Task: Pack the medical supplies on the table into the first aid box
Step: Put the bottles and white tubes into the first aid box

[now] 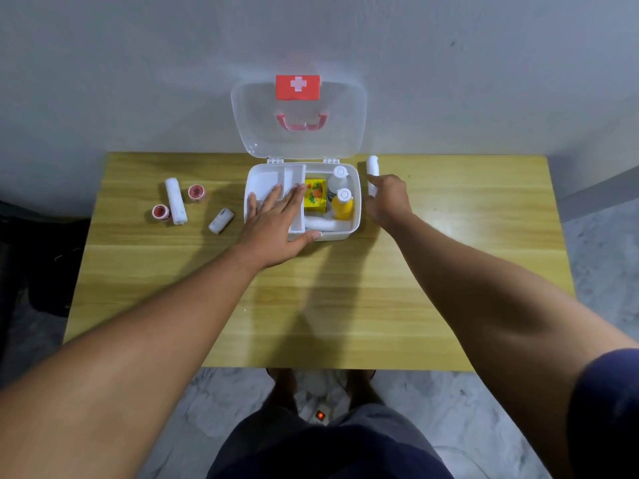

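The white first aid box stands open at the table's back middle, its clear lid leaning on the wall. Inside are a yellow carton, a clear bottle, a yellow bottle and a white roll. My left hand lies flat, fingers straight, on the white inner tray in the box's left half. My right hand grips a white bandage roll just right of the box.
Left of the box on the wooden table lie a long white roll, two red-cored tape rolls and a small wrapped bandage. A grey wall stands directly behind.
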